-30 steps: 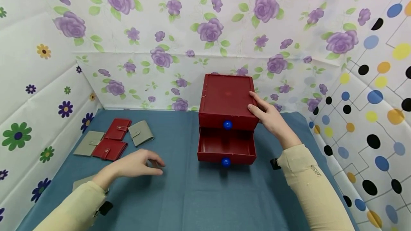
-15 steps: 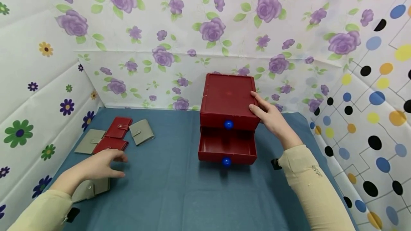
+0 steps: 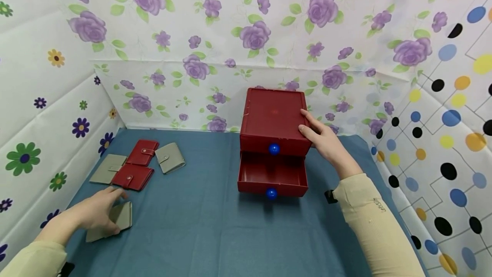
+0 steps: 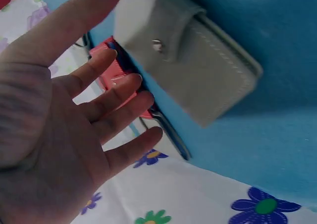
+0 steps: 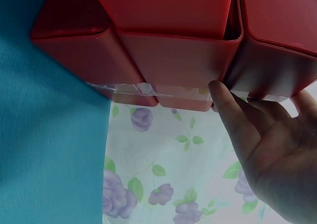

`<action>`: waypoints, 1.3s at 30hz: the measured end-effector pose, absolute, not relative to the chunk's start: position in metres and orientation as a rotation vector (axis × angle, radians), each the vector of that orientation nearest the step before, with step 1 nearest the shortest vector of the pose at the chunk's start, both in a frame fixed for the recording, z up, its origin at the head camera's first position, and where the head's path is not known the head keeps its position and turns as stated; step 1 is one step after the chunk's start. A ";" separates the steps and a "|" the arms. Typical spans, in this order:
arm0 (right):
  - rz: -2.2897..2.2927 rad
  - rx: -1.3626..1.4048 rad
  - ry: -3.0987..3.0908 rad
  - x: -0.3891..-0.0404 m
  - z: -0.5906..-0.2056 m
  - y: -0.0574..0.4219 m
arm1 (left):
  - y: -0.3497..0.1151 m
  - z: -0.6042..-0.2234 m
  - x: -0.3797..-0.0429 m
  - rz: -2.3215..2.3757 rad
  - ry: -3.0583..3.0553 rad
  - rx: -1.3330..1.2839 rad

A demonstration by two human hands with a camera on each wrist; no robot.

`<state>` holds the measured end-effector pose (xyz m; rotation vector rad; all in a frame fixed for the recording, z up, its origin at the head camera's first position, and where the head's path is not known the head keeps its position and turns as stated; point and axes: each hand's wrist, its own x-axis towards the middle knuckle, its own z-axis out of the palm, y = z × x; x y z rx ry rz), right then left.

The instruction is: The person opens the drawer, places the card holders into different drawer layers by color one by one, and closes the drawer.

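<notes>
My left hand (image 3: 94,210) is over a grey wallet (image 3: 124,216) at the table's left front, covering part of it. Seen from the left wrist, its fingers are spread and fairly straight beside the snapped wallet (image 4: 210,78), the thumb reaching toward the upper end. A red drawer box (image 3: 273,112) with blue knobs stands right of centre, its lower drawer (image 3: 251,188) pulled out and holding nothing visible. On the box's upper right edge rests my right hand (image 3: 328,144), thumb and forefinger extended on the top. The right wrist view has the thumb against the red side (image 5: 183,60).
Two red wallets, one farther back (image 3: 140,154) and one nearer (image 3: 132,177), lie at the left between two grey wallets, one on the left (image 3: 107,168) and one on the right (image 3: 170,158). A floral cloth wall (image 3: 215,110) rises behind the blue tabletop (image 3: 200,225).
My left hand has moved left and down from mid-table to the front grey wallet, uncovering the nearer red wallet. The right hand has stayed on the drawer box.
</notes>
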<state>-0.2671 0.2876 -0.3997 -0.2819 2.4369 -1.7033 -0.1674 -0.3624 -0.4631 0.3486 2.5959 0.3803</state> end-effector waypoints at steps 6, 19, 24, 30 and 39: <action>-1.718 -0.278 2.427 -0.266 -0.399 0.287 | -0.370 -0.472 -0.160 0.350 2.573 0.295; -1.708 -0.283 2.439 -0.267 -0.400 0.287 | -0.373 -0.486 -0.158 0.309 2.597 0.243; -1.707 -0.285 2.439 -0.268 -0.400 0.288 | -0.372 -0.486 -0.158 0.307 2.587 0.231; -1.710 -0.282 2.440 -0.268 -0.400 0.287 | -0.372 -0.486 -0.158 0.308 2.581 0.220; -1.699 -0.273 2.443 -0.268 -0.401 0.288 | -0.372 -0.485 -0.158 0.302 2.596 0.231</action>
